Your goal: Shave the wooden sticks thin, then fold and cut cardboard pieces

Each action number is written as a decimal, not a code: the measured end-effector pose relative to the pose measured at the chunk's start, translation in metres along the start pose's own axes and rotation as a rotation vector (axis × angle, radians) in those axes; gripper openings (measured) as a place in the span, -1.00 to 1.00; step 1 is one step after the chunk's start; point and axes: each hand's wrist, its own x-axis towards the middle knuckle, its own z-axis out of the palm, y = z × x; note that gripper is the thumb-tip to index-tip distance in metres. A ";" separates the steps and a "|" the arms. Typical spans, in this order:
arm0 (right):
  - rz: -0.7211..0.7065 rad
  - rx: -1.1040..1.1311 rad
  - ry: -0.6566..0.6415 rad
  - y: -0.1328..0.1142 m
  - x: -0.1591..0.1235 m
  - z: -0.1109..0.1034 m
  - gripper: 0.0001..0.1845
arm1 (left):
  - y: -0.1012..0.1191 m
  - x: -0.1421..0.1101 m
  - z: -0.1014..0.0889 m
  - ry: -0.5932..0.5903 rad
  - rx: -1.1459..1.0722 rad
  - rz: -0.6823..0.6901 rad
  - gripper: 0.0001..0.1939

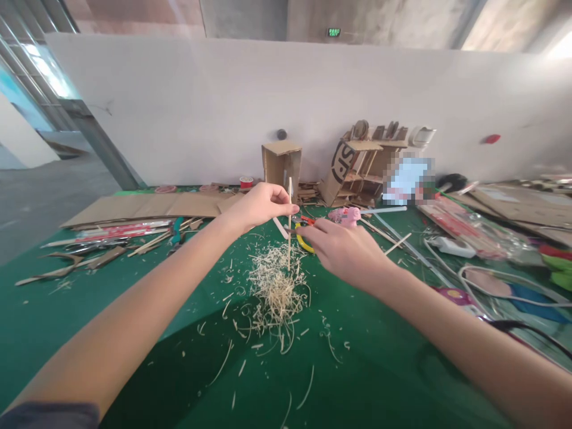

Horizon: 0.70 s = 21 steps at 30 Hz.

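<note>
My left hand (272,202) pinches a thin wooden stick (289,253) near its upper part and keeps it upright. Closed fingers of my right hand (339,244) meet the stick lower down, with a small dark tip showing at the stick; most of whatever they grip is hidden. Beneath the stick lies a heap of curled wood shavings (277,292), with loose curls scattered around it. Just behind my right fingers, a tool with a yellow handle (304,239) is partly covered. A pink glue gun (344,215) rests beyond that hand.
Cardboard sheets (179,205), wrapped sticks (125,231) and teal-handled pliers (177,231) lie left on the green table (187,369). An open cardboard box (282,149) and a cardboard shelf (344,170) stand at the back by the white partition. Cables and a white plug (454,246) lie right.
</note>
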 end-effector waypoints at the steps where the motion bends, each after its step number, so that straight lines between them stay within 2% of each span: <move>1: 0.010 -0.026 -0.002 0.004 0.006 -0.005 -0.52 | 0.001 0.000 0.000 -0.005 0.005 0.001 -0.75; 5: 0.007 -0.018 0.001 0.013 0.015 -0.006 -0.54 | 0.004 -0.002 -0.001 -0.015 0.008 0.000 -0.74; 10: -0.076 0.160 -0.046 0.010 -0.001 0.020 -0.56 | 0.000 -0.001 -0.002 -0.003 0.000 -0.017 -0.77; 14: -0.125 0.201 -0.113 0.003 -0.016 0.033 -0.57 | -0.002 0.000 -0.002 0.008 -0.033 -0.044 -0.78; 17: -0.208 0.204 -0.175 0.002 -0.015 0.027 -0.58 | 0.000 -0.001 -0.001 -0.002 -0.057 -0.035 -0.81; 21: -0.082 0.167 -0.033 0.010 0.002 0.012 -0.55 | 0.001 -0.002 0.000 0.003 -0.055 -0.019 -0.82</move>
